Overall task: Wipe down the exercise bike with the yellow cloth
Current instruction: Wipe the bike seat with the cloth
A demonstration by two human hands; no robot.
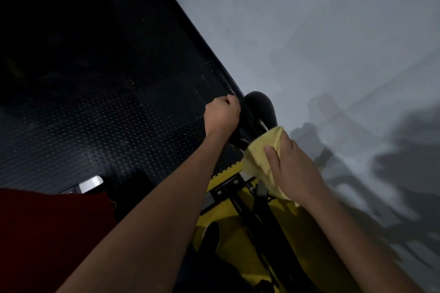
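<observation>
The person looks down at the exercise bike [247,200], which has a yellow and black frame and stands at the edge of a dark studded floor mat [100,114], beside a pale grey floor [309,31]. The left hand [222,114] is curled into a fist around a black part of the bike near the black saddle [258,102]; the fingers are closed together, but what exactly they grip is hidden behind the hand. The right hand [292,169] lies on the yellow cloth [262,150] with the fingers rather straight and close together, the thumb on the near side, pressing the cloth against the metal post under the saddle. The cloth is bunched, and it hangs down over the frame below the hand. At the lower left there is dark red fabric [47,233], and above it a small white and grey object [89,184] lies on the mat. Dark shadows fall on the grey floor at the right.
</observation>
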